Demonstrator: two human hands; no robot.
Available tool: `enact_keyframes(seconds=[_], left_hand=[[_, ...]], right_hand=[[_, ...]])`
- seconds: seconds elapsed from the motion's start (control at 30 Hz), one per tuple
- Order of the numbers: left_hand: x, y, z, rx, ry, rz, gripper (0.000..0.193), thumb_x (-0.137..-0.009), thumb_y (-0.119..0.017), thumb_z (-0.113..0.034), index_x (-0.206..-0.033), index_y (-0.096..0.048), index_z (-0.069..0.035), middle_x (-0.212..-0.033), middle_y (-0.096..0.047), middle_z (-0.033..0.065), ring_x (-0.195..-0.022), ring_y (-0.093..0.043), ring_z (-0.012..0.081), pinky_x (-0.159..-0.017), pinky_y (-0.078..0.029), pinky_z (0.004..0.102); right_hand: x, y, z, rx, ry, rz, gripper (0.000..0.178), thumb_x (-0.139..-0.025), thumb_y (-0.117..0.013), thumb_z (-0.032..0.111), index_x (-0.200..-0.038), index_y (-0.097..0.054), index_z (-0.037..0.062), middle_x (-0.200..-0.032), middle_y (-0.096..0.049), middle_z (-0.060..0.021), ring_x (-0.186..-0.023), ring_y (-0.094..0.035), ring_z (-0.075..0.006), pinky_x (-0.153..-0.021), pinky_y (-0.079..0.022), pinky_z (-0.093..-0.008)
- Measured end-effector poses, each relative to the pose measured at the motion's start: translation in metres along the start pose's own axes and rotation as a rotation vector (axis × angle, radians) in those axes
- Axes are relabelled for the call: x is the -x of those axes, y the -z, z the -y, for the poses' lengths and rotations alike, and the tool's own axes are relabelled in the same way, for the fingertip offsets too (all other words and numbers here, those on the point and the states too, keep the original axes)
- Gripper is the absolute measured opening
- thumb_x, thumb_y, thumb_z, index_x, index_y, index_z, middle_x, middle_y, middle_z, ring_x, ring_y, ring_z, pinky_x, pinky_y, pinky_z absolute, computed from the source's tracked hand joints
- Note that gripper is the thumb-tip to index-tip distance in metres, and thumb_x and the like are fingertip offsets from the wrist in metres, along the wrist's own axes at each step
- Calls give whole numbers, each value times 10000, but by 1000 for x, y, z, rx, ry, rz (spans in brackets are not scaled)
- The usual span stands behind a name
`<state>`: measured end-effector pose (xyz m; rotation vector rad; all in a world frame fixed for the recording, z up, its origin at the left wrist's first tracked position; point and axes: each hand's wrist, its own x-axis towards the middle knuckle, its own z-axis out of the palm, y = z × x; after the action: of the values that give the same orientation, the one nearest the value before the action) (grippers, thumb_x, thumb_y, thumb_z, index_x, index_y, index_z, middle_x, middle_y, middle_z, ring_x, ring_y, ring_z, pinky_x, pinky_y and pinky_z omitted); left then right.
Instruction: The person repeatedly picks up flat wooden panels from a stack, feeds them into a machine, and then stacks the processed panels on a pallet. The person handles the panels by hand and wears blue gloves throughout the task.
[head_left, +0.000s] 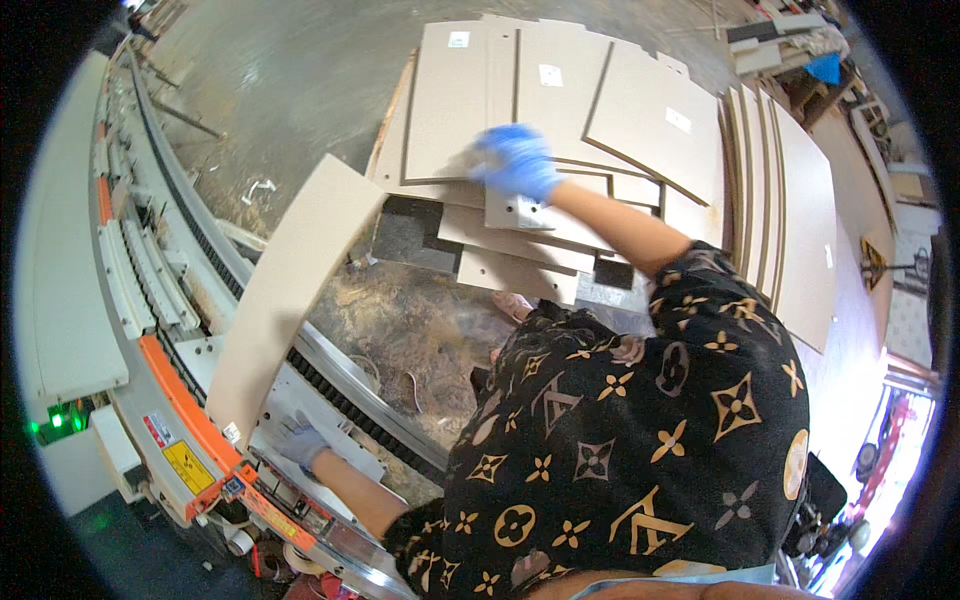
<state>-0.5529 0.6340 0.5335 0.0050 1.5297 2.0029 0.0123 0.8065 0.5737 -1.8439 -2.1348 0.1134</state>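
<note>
A long beige board point(290, 290) lies slantwise across the machine's rail, its upper end jutting over the floor. Beside its lower end is my left hand point(298, 440) in a pale glove, low over the metal bed; the fingers look stretched out, holding nothing visible. On the other side, my right hand point(515, 163) in a blue glove is raised over the stacked beige panels point(455, 110). Motion smears its fingertips, so whether they touch a panel cannot be told. A smaller panel with drilled holes point(515, 212) lies just below that hand.
An edge-processing machine with an orange strip point(165, 370) and a chain track point(340, 400) runs along the left. More panels point(800, 200) stand on edge at the right. Offcuts point(780, 45) are heaped at the far right. Debris point(260, 190) litters the concrete floor.
</note>
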Motion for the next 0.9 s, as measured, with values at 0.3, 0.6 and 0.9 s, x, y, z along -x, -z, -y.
enact_keyframes(seconds=[0.3,0.6,0.9], left_hand=[[118,-34,46,-290,-174,194,523,-886,-613,-289,-1334,-406,-115,-1323,-488,97,-1101,-515,229,-822,-508,391],[118,-57,92,-561,-382,561,416,-923,-552,-248,-1257,-451,-21,-1176,-508,105,-1056,-524,249,-850,-492,367],[189,-107,104,-340,221,727,406,-920,-593,-197,-1304,-477,-134,-1273,-541,52,-1044,-554,214,-822,-510,357]], right_hand=[[159,65,-255,72,-1349,-100,817,-705,-681,605,-1346,-470,143,-1366,-464,-151,-1229,-457,-376,-1025,-392,-466],[174,35,-30,-661,-330,236,372,-824,-696,335,-1109,-643,102,-1089,-649,-95,-1026,-596,-229,-937,-467,-360],[85,62,-217,298,-979,-247,566,-806,-560,602,-1150,-607,156,-1143,-615,-141,-1074,-577,-309,-912,-464,-441]])
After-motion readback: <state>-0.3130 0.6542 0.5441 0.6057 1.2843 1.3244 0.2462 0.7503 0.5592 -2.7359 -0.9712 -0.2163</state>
